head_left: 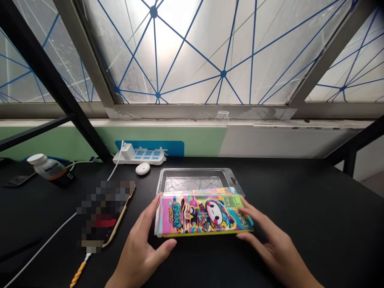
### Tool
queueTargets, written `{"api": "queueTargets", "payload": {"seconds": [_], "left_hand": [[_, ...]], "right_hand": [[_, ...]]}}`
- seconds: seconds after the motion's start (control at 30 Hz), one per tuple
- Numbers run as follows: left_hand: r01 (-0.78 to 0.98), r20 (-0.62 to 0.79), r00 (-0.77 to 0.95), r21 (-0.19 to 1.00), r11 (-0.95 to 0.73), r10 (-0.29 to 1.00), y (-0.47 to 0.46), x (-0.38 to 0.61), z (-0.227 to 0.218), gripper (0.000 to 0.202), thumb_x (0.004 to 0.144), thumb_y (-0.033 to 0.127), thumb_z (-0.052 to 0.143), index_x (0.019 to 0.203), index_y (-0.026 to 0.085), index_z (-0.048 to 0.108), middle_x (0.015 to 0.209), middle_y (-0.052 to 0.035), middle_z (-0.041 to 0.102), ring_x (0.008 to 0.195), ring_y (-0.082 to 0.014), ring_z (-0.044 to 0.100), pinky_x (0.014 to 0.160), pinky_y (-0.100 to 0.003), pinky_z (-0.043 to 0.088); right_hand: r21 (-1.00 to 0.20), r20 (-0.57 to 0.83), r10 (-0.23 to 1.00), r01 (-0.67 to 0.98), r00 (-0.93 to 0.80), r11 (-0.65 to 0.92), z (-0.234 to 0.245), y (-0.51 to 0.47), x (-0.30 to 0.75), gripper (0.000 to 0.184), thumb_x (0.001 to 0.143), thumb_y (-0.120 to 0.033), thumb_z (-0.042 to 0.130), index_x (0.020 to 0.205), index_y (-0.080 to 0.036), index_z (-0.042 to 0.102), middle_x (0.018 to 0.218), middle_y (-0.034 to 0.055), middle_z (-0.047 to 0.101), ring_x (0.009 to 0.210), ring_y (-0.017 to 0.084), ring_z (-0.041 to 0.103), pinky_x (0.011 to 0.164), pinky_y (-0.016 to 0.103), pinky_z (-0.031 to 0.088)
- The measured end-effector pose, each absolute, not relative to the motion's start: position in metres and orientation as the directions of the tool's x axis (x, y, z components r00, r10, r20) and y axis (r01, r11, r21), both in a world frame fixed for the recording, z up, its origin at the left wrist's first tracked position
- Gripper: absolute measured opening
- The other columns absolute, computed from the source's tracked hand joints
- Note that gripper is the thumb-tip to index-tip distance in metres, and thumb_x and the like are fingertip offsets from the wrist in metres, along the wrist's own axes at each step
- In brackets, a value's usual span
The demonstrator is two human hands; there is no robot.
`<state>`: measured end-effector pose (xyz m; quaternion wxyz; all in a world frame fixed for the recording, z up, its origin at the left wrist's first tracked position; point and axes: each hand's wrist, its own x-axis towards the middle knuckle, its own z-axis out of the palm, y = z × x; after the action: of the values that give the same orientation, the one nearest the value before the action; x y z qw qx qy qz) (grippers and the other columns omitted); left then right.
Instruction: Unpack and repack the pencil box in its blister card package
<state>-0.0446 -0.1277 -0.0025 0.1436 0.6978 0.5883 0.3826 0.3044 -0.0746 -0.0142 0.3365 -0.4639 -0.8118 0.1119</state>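
A flat pencil case, bright pink, yellow and teal with a cartoon figure and a green see-through corner, lies over the front part of a clear plastic tray. My left hand is curved around the case's left end, its index fingertip at the upper left corner and its thumb by the front edge. At the other end, my right hand has fingertips on the green corner and its thumb at the front edge. The undersides of the case and tray are hidden.
To the left lies a phone, partly pixelated, with a cable plugged in. Behind it are a round white case, a power strip with a charger, and a white-capped bottle. A clear cup stands on the window sill.
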Motion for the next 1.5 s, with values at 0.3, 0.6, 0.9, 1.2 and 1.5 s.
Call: {"api": "queueTargets", "payload": {"seconds": [0.3,0.6,0.9,1.2,1.5], "left_hand": [[0.871,0.369,0.081,0.426,-0.246,0.926,-0.028,-0.038,0.031,0.071,0.093,0.052,0.059,0.15,0.017,0.036,0.157,-0.0148,0.04,0.148,-0.0289,0.031,0.12,-0.046,0.029],[0.984,0.136,0.079,0.146,-0.099,0.988,-0.033,-0.022,0.004,0.064,0.103,0.054,0.031,0.151,0.014,0.039,0.164,-0.0177,0.021,0.152,-0.0371,0.013,0.115,-0.062,0.028],[0.961,0.287,0.26,0.011,-0.275,0.922,-0.031,-0.003,0.003,0.056,0.103,0.049,0.034,0.151,0.02,0.04,0.162,-0.0145,0.031,0.15,-0.0353,0.023,0.113,-0.055,0.034],[0.95,0.128,0.305,0.035,-0.311,0.944,-0.011,0.02,0.017,0.062,0.102,0.055,0.031,0.148,0.015,0.043,0.161,-0.02,0.03,0.151,-0.0385,0.018,0.114,-0.059,0.029],[0.942,0.073,0.273,0.182,-0.282,0.959,0.022,0.012,0.006,0.069,0.1,0.06,0.023,0.155,0.018,0.032,0.164,-0.014,0.024,0.152,-0.0361,0.016,0.118,-0.061,0.015]], "right_hand": [[-0.452,0.508,0.791,0.676,-0.341,0.582,0.013,0.02,0.28,0.041,0.092,-0.047,0.061,0.125,-0.022,0.062,0.138,0.0132,0.062,0.122,0.032,0.062,0.097,0.045,0.056],[-0.122,0.463,0.649,0.682,-0.603,0.721,-0.02,0.018,0.278,0.04,0.098,-0.039,0.054,0.131,-0.018,0.059,0.142,0.0169,0.057,0.134,0.036,0.049,0.105,0.059,0.044],[-0.063,0.475,0.387,0.408,-0.791,0.911,-0.002,-0.02,0.243,0.026,0.096,-0.035,0.058,0.115,-0.018,0.066,0.12,0.0153,0.068,0.11,0.029,0.063,0.094,0.046,0.049],[-0.347,-0.026,0.467,0.446,-0.884,0.825,-0.001,-0.038,0.223,0.092,0.088,-0.073,0.048,0.16,-0.025,0.016,0.167,0.0097,0.011,0.153,0.034,0.009,0.122,0.057,0.009],[-0.409,-0.037,0.567,0.53,-0.823,0.743,0.01,-0.07,0.235,0.082,0.085,-0.069,0.059,0.155,-0.036,0.032,0.164,0.0054,0.026,0.149,0.036,0.025,0.12,0.058,0.019]]}}
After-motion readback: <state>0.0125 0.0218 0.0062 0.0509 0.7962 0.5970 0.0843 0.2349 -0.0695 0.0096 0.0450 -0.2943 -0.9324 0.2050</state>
